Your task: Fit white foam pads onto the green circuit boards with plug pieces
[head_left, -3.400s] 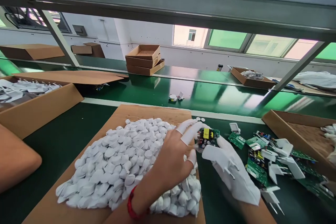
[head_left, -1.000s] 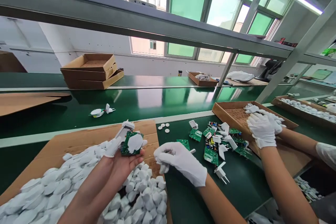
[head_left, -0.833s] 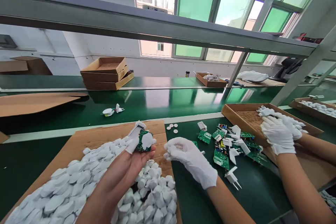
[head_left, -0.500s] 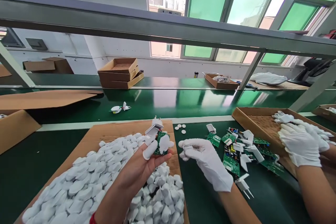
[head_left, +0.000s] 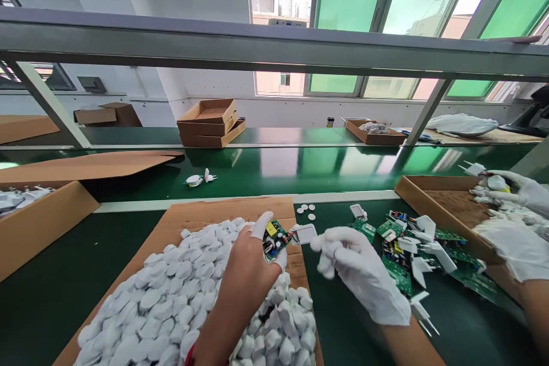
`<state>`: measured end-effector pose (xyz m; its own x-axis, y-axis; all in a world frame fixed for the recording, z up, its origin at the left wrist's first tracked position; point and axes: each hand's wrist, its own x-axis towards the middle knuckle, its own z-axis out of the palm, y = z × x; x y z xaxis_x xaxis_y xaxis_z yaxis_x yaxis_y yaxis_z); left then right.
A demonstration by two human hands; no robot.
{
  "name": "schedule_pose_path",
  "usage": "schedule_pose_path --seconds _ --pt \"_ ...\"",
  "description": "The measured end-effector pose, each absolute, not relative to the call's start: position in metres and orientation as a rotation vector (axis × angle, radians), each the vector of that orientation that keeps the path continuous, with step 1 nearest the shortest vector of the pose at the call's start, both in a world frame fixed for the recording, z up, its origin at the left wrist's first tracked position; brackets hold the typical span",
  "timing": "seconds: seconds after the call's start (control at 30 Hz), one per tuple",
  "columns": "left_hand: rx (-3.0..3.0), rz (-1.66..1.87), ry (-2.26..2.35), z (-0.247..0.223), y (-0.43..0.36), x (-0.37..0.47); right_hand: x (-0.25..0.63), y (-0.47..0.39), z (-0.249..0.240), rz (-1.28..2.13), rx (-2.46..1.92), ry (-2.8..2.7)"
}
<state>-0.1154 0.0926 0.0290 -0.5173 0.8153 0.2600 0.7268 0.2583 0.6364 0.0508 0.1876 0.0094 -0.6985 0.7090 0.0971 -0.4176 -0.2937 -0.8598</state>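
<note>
Above the right edge of the white-piece pile (head_left: 171, 291), my left hand (head_left: 253, 251) pinches the circuit board (head_left: 274, 237), its wired white casing (head_left: 303, 234) pointing right toward my nearby gloved right hand (head_left: 360, 269), whose fingers curl loosely, contents unclear.

The circuit board (head_left: 275, 238) is small and green, its parts side facing the camera, with a yellow block and dark and pale components crowded over it. It sits tilted in the fingers of the left hand (head_left: 253, 251), above the cardboard sheet (head_left: 295, 267). Thin wires reach from its right edge to the white casing (head_left: 304, 234), a rounded rectangle with a greyish inner face.
</note>
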Motion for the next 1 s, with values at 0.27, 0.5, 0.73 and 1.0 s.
schedule_pose_path --seconds 0.27,0.5,0.73,1.0 --pt "1.802 1.094 2.159 0.024 0.090 -0.113 0.043 0.180 0.001 2.000 -0.392 -1.468" --pt "1.960 1.011 1.971 0.025 0.086 -0.115 0.059 0.207 0.012 1.523 -0.667 -1.222" --pt "1.987 1.046 1.453 0.044 0.074 -0.102 0.068 0.192 0.020 1.737 -0.303 -1.635" --pt "1.832 1.129 1.123 0.049 0.073 -0.110 0.066 0.185 0.017 1.737 -0.058 -1.736"
